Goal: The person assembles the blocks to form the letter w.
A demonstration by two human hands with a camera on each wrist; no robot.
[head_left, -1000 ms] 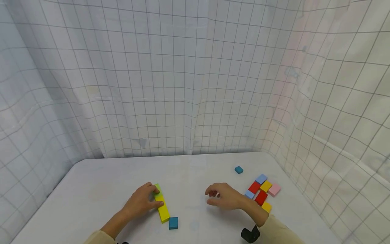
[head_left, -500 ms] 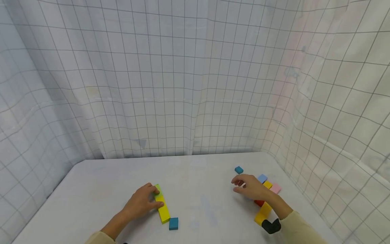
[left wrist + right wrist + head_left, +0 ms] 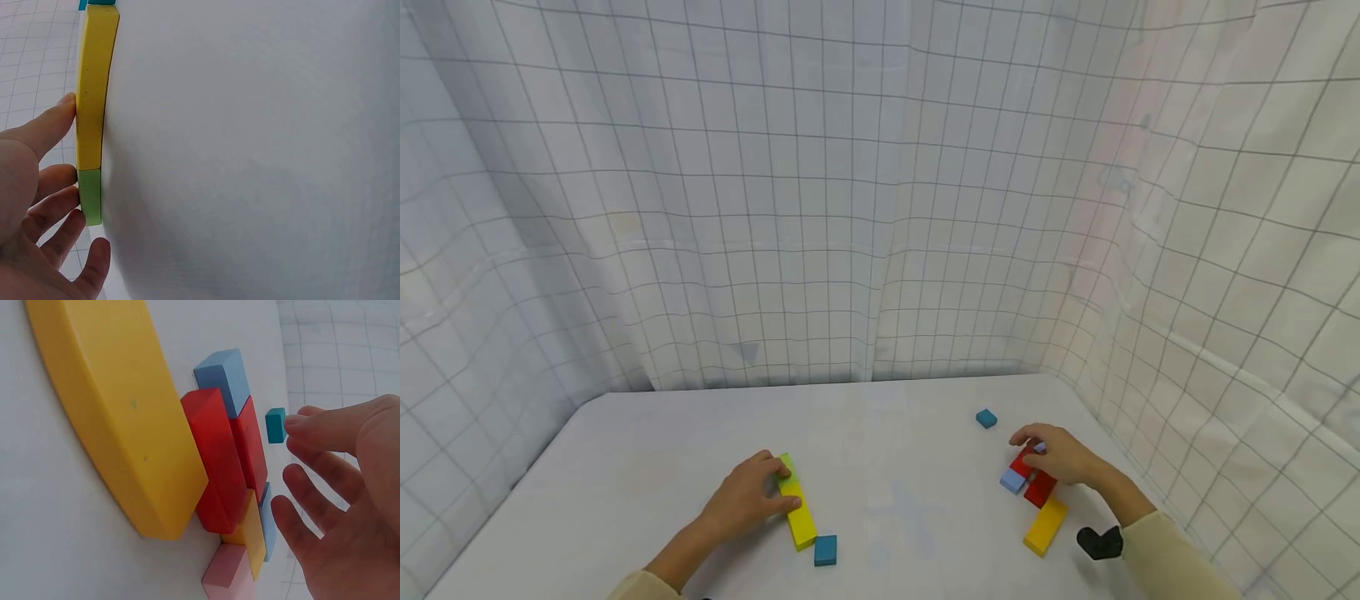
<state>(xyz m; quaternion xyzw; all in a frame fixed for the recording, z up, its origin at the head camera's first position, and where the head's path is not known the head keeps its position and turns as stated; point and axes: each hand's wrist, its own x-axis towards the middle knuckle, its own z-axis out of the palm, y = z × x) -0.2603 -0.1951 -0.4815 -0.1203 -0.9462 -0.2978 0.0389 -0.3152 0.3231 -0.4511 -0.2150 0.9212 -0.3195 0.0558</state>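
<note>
lemon-yellow block (image 3: pixel 801 520) and lime-green block (image 3: pixel 90 197) lie end to end beside the left hand (image 3: pixel 747 498), the green one at the far end. this hand is loosely spread: its thumb touches the side of the yellow piece and its fingers rest along the green one, without wrapping round either. at the near end of the yellow piece sits a near teal block (image 3: pixel 825 550), right by its corner.

the right hand (image 3: pixel 1063 457) is relaxed and grips nothing, its fingers parted and gently bent over the colourful group on the other side. beneath or just beside its fingertips are a far red block (image 3: pixel 1021 462) and a front blue block (image 3: pixel 1012 481) against its end; i cannot tell whether the fingers touch them. next come a near red block (image 3: pixel 1041 489) and a long orange block (image 3: pixel 1046 527), slanting toward the person. the right wrist view also shows a small orange block (image 3: pixel 247 530), a pink block (image 3: pixel 229 573) and a rear blue block (image 3: pixel 267 525) in that cluster.

farther out, a far teal block (image 3: pixel 987 418) lies alone on the white table (image 3: pixel 700 433). a pale curtain (image 3: pixel 775 208) with dark grid lines hangs behind.
</note>
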